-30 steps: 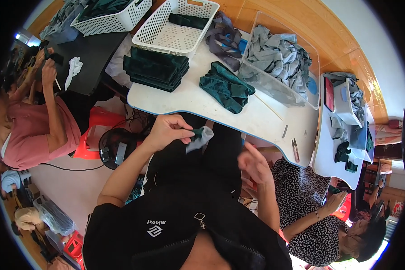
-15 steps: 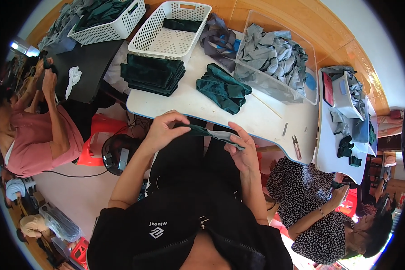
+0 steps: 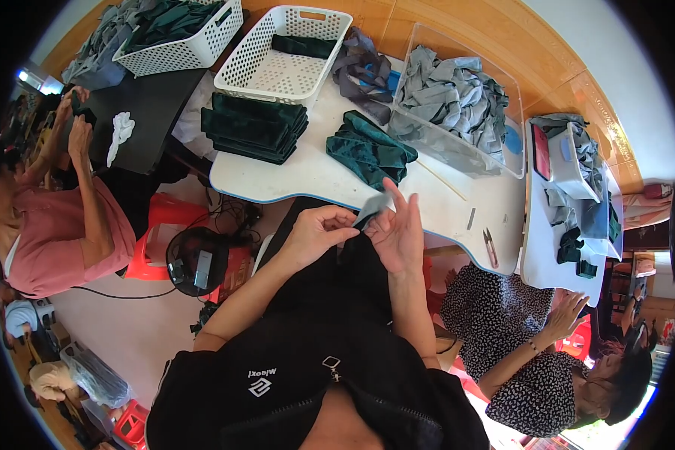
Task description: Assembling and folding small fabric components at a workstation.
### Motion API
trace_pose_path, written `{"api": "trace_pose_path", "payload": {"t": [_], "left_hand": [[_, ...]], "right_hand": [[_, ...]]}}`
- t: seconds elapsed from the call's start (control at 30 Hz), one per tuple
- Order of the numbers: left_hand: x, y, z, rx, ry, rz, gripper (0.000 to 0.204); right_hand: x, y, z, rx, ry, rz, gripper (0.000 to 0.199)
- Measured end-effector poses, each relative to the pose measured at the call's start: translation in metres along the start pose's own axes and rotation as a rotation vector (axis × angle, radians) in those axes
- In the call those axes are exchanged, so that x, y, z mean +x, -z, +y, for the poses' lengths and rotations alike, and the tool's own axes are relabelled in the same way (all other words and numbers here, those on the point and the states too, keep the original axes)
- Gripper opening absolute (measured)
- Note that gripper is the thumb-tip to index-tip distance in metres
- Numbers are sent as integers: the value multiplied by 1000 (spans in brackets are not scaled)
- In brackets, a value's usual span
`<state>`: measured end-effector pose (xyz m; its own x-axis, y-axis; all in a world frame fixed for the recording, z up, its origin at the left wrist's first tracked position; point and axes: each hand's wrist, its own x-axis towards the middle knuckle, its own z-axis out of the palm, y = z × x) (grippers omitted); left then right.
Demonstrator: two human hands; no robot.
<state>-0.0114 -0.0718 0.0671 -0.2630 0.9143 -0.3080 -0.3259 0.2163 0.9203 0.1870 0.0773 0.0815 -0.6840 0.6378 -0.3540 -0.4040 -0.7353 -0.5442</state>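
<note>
**Dark green cloth piece pinched between both hands**

Dark green cloth piece point(image 3: 369, 212) sits just off the near edge of the white table point(image 3: 307, 176), above the person's lap. Left hand point(image 3: 319, 231) has its fingers closed, pinching the cloth's lower end. Right hand point(image 3: 399, 229) touches it from the other side, thumb against the cloth and the remaining fingers spread upright. Farther out on the table lie a crumpled green cloth heap point(image 3: 369, 148) and a folded stack of green cloth point(image 3: 256, 126). Small snips point(image 3: 490, 246) rest to the right. Beyond stand a white basket point(image 3: 286, 54) and a clear bin point(image 3: 457, 105) of grey cloth.
</note>
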Motion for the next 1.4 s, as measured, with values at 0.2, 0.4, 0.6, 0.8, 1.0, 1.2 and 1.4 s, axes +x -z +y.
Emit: {"api": "trace_pose_path", "payload": {"t": [0.2, 0.4, 0.6, 0.8, 1.0, 1.2, 1.4], "left_hand": [[14, 9, -27, -238, 42, 114, 17], [17, -2, -26, 87, -78, 150, 16], [4, -28, -30, 196, -144, 241, 15], [9, -36, -59, -304, 57, 224, 16], [25, -22, -55, -705, 304, 193, 20], [23, -26, -72, -628, 350, 151, 25], [10, -24, -71, -585, 365, 111, 28]], "right_hand": [[-12, -2, 35, -774, 196, 113, 35], [-10, 13, 35, -875, 162, 175, 33], [-17, 0, 41, -1272, 294, 272, 34], [-8, 40, 56, -1218, 510, 184, 34], [-5, 72, 76, -889, 343, 154, 32], [-6, 59, 82, -964, 355, 301, 38], [-5, 68, 79, -834, 205, 101, 36]]}}
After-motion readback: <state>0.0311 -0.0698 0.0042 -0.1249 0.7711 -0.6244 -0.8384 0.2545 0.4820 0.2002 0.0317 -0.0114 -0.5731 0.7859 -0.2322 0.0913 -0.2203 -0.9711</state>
